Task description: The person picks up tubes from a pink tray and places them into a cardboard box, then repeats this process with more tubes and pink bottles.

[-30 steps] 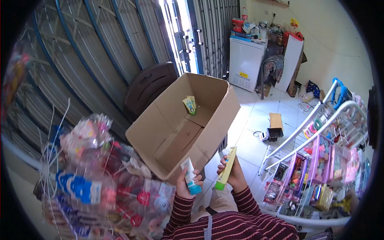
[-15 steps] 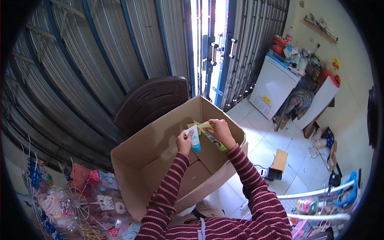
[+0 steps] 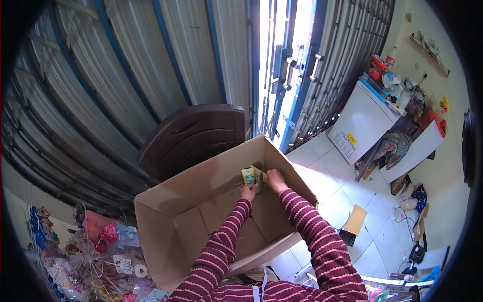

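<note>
Both my hands reach down inside a large open cardboard box (image 3: 171,201), near its far right corner. My left hand (image 3: 248,192) is closed on the lower end of a small yellow packet with green and blue print (image 3: 248,175), held upright. Beside it, my right hand (image 3: 275,180) has its fingers curled down. A second pale yellow item (image 3: 258,173) stands between the hands, close to the right fingertips. What the right fingers grip is hidden.
A brown plastic chair (image 3: 193,133) stands behind the box, against the metal shutter (image 3: 136,55). Wrapped trinkets (image 3: 100,251) crowd the left side. At the right are a white freezer (image 3: 362,121) with clutter on top and a small open carton (image 3: 354,221) on the tiles.
Both hands have moved lower and deeper into the box's far corner. The white and teal tube in my left hand no longer shows; a yellow packet is there now. The view has shifted left.
</note>
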`<state>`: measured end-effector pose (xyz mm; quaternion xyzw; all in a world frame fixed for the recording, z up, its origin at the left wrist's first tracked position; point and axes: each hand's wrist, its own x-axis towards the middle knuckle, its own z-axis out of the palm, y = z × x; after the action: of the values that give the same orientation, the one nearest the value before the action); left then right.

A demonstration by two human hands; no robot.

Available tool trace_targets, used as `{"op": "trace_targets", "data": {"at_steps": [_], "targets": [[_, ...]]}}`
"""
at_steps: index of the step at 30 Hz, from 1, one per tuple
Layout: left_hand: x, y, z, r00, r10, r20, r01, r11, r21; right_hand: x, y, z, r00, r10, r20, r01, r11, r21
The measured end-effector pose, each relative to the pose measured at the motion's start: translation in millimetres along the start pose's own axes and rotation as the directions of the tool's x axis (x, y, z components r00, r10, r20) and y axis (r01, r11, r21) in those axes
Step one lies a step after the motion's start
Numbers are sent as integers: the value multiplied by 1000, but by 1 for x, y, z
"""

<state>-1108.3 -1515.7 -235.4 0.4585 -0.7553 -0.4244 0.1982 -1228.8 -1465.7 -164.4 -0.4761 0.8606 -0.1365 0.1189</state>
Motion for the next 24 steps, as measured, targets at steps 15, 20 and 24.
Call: {"op": "trace_targets", "data": {"at_steps": [15,20,24], "targets": [[-200,126,-287,776,469,421,-440,882,-169,-182,-117,-138,564,-826,0,233,159,960],[-399,84,-376,851,514,106,-428,797,-426,-263,-249,-38,-364,-918,-159,-365,-17,931],[-578,-22,-381,936,327,-129,-293,521,-802,-374,-355,13,-671,-737,-82,-471,338,815]]}}
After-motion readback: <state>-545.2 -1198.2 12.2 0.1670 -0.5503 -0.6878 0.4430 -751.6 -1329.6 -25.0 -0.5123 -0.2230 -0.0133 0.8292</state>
